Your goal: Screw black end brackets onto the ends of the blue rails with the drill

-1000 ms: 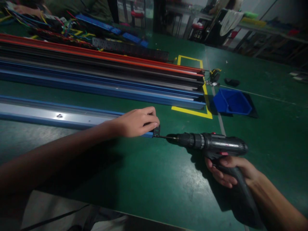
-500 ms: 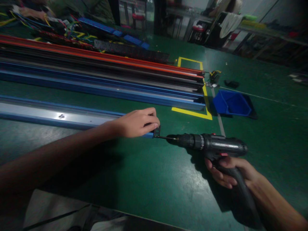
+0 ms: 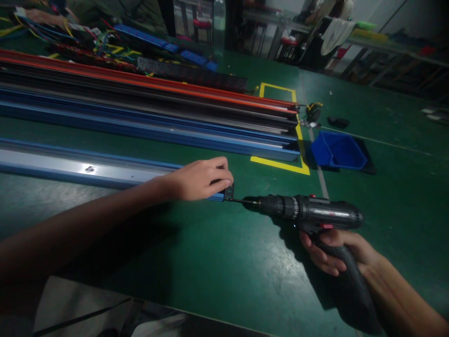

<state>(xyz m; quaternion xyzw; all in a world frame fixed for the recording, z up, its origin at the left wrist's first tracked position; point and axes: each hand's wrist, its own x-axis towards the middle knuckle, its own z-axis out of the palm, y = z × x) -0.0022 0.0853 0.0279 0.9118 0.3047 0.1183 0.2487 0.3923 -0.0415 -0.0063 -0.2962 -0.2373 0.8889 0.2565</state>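
Note:
My left hand (image 3: 199,179) is closed over the right end of a long blue metal rail (image 3: 140,174), which has a silvery inner face. Its fingers curl down at a small black end plate (image 3: 229,192) with holes. In my right hand (image 3: 333,250) is a black cordless drill (image 3: 308,209), gripped by its handle and pointing left. The long thin bit (image 3: 242,201) reaches the lower part of the end plate, where the tip meets a screw too small to make out clearly. My left fingers hide part of the plate and rail end.
Behind lie several long blue, black and orange rails (image 3: 175,131), side by side. A blue plastic bin (image 3: 338,150) stands to their right, near yellow floor tape (image 3: 280,164). Loose wires (image 3: 101,44) and a person's hand (image 3: 45,18) are at the far left.
Both hands, the rail and the drill keep nearly the same places. A small bright spot now shows under the drill's collar.

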